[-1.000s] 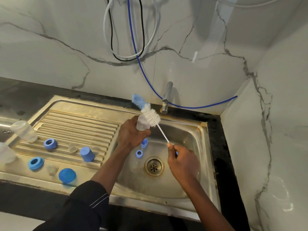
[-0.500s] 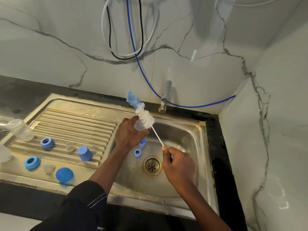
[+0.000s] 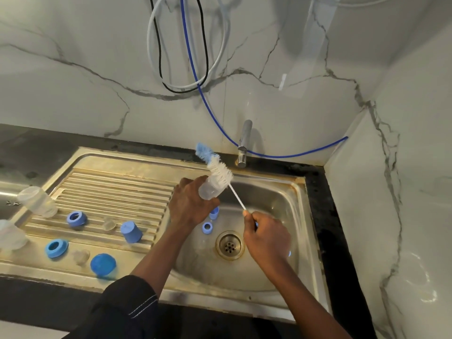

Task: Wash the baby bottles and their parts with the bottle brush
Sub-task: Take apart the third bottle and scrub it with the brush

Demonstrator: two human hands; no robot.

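Here, brush [image 3: 220,171] over steel sink [image 3: 276,199], marble wall [image 3: 73,81]

Soft dim light; glare on right wall [image 3: 424,288]; edges bowed, perhaps blurred.

Three clear bottles [image 3: 208,190] [image 3: 36,201] [image 3: 9,237], two clear teats [image 3: 109,225] [image 3: 80,256], six blue parts [image 3: 76,218] [image 3: 56,248] [image 3: 131,231] [image 3: 102,264] [image 3: 207,228] [image 3: 214,213] — one brush [image 3: 220,171]

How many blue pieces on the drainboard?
4: upper blue ring back left, lower blue ring front left, blue tapered cap rightmost, blue round lid at front. None appears hidden.
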